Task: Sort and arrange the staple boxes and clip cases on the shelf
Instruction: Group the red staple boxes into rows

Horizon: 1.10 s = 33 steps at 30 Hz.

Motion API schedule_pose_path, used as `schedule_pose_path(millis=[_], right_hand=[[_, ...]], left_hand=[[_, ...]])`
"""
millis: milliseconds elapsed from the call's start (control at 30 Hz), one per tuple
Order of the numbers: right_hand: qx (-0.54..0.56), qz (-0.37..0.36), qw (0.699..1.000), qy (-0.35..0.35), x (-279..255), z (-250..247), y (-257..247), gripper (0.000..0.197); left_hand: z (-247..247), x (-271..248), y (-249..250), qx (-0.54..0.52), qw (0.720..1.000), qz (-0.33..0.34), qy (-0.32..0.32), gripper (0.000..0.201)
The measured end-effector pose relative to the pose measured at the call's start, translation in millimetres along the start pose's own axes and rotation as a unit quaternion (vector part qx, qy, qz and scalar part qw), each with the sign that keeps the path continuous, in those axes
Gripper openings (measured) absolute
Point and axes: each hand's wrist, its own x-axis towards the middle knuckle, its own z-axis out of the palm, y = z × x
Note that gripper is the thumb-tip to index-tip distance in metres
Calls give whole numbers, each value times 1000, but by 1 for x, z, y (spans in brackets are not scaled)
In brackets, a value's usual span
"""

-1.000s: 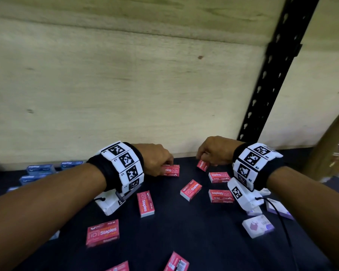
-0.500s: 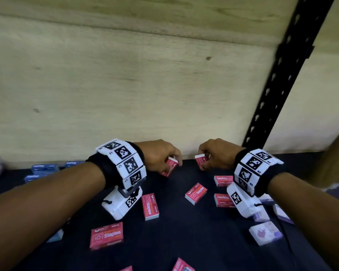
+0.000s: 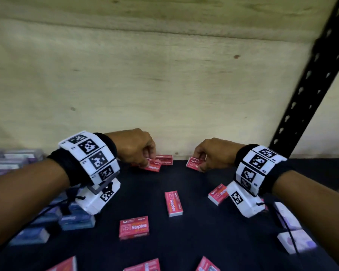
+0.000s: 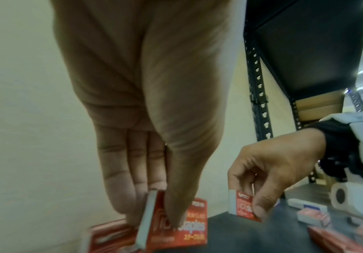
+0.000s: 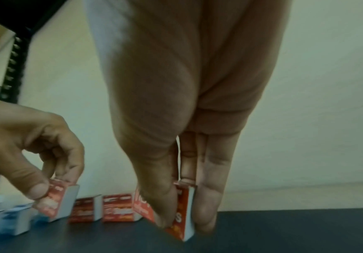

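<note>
My left hand (image 3: 145, 159) pinches a red staple box (image 3: 152, 166) between thumb and fingers, low over the dark shelf near the back wall; the left wrist view shows that red staple box (image 4: 174, 226) tilted on edge beside another red box (image 3: 164, 159) by the wall. My right hand (image 3: 203, 163) pinches a second red staple box (image 3: 193, 164), which the right wrist view shows as a red staple box (image 5: 181, 217) standing on its edge on the shelf. Several more red boxes (image 3: 133, 227) lie loose toward the front.
Blue boxes (image 3: 76, 220) sit at the left, clear purple clip cases (image 3: 296, 241) at the right. The plywood back wall (image 3: 145, 85) is just beyond both hands. A black perforated upright (image 3: 305, 94) stands at the right rear.
Both hands have carried their red boxes back toward the wall and lowered them; the right box now stands on the shelf. The head view has shifted right and closer.
</note>
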Motion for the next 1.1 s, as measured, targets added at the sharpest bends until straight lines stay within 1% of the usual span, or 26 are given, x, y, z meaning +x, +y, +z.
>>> schedule_pose_path(millis=[33,100,167,233,400,500,600,767,967,1100], right_hand=[[-1,-13,1000,-2,3,1,-9,27],[8,-39,999,-9,9,4,-24,17],[14,-54,998,-17,12,6,-36,17],[8,-54,998,-22,14,6,-46,20],[-38,-63,997,-18,14,6,-60,28],[-54,-59,997,-18,16,5,-64,26],[-68,-55,996,-20,19,5,-65,23],[-80,-44,996,-21,24,9,-67,25],[-86,-27,996,-21,26,9,-63,23],[-91,-33,995,-16,24,10,-60,20]], left_hand=[[0,-6,-7,11,1000,-19,-1,20],[3,-15,-16,37,998,-52,-15,19],[7,-20,-20,52,996,-67,-35,18],[10,-22,-21,60,995,-65,-48,17],[18,-18,-13,85,994,-53,-45,21],[18,-17,-6,100,993,-43,-52,22],[21,-16,1,115,991,-47,-54,23],[25,-17,3,153,985,-58,-61,29],[23,-19,2,146,985,-62,-62,28],[24,-17,4,146,986,-62,-54,26]])
